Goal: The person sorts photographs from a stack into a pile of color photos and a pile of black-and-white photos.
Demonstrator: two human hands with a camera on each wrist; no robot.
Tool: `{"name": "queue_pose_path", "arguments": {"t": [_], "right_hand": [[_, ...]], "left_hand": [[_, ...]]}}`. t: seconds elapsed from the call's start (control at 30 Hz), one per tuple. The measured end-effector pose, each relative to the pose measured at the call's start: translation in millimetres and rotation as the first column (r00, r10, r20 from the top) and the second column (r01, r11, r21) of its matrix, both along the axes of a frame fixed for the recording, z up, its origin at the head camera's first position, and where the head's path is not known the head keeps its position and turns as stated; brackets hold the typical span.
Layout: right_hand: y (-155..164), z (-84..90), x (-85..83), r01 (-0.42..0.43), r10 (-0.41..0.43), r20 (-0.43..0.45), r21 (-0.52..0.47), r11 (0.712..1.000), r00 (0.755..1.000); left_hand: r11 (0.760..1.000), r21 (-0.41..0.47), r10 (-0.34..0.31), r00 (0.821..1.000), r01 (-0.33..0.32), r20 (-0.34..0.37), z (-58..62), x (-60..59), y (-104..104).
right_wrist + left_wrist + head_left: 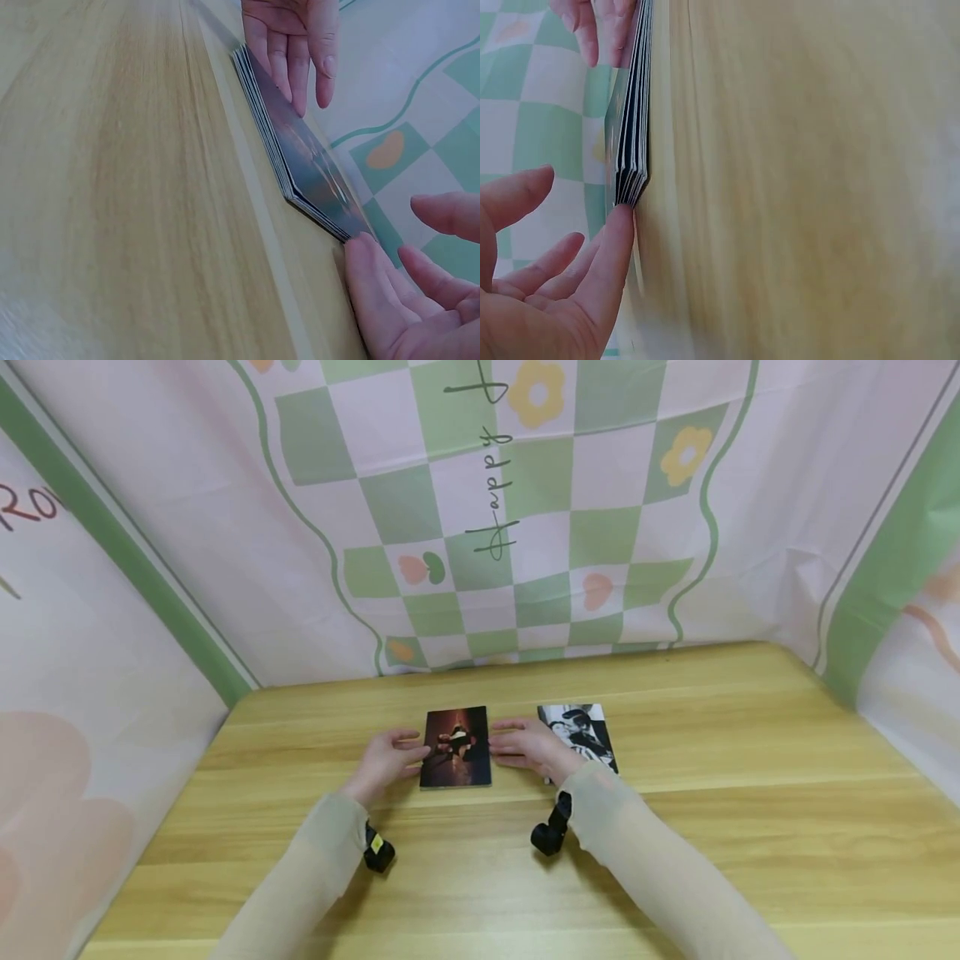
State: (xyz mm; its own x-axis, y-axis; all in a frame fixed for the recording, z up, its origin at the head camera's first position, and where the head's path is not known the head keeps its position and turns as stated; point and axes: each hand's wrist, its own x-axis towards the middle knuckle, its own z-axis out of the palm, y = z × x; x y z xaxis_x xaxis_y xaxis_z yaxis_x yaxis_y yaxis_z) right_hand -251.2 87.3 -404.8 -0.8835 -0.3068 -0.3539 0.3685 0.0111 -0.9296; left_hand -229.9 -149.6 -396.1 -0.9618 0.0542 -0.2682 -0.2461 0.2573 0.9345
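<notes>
a stack of cards [456, 768], its top one a dark, reddish picture, lies flat on the tabletop [465, 885] between the two hands. the left hand [386, 762] is at the stack's left edge, its fingers loosely extended and the thumb apart from them, a fingertip touching the cards' sides. the right hand [534, 747] faces it from the opposite edge, fingers likewise extended and fingertips against the stack; neither hand is curled round anything. from the left wrist, the pale and dark edges of several cards show, layered just beyond that hand's fingertip.

a black-and-white picture [592, 731] lies beside the right hand, on its outer side and partly beneath the hand and wrist; with that much covered, i can't tell if it is one card or several. pale sleeves [660, 852] run back from both hands, with a small black camera [551, 837] at each wrist. beyond the hands hangs a green-and-white checked cloth [540, 535].
</notes>
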Motion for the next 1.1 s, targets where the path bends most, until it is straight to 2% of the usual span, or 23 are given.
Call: {"name": "queue_pose_path", "arguments": {"t": [0.2,0.43,0.7,1.0,1.1], "right_hand": [[3,0.4,0.5,-0.026,0.026,-0.025,-0.024,0.999,0.999],[-5,2.9,0.6,0.021,-0.021,-0.014,0.011,1.000,1.000],[-11,2.0,-0.7,0.049,-0.049,-0.015,-0.003,0.999,0.999],[-13,-0.4,0.0,0.090,-0.090,-0.021,-0.012,0.996,0.996],[-15,-1.0,0.4,0.100,-0.100,-0.029,0.026,0.995,0.995]], "left_hand": [[1.000,0.014,0.007,1.000,-0.007,0.007,2.4,2.4,0],[1.000,0.011,0.022,1.000,-0.022,-0.009,5.1,2.2,-1],[0.997,-0.078,0.023,0.999,-0.025,-0.030,6.0,2.1,-2],[0.993,-0.112,0.035,0.998,-0.041,-0.057,4.0,1.8,0],[0.992,-0.118,0.022,0.997,-0.031,-0.080,2.9,1.9,1]]}}
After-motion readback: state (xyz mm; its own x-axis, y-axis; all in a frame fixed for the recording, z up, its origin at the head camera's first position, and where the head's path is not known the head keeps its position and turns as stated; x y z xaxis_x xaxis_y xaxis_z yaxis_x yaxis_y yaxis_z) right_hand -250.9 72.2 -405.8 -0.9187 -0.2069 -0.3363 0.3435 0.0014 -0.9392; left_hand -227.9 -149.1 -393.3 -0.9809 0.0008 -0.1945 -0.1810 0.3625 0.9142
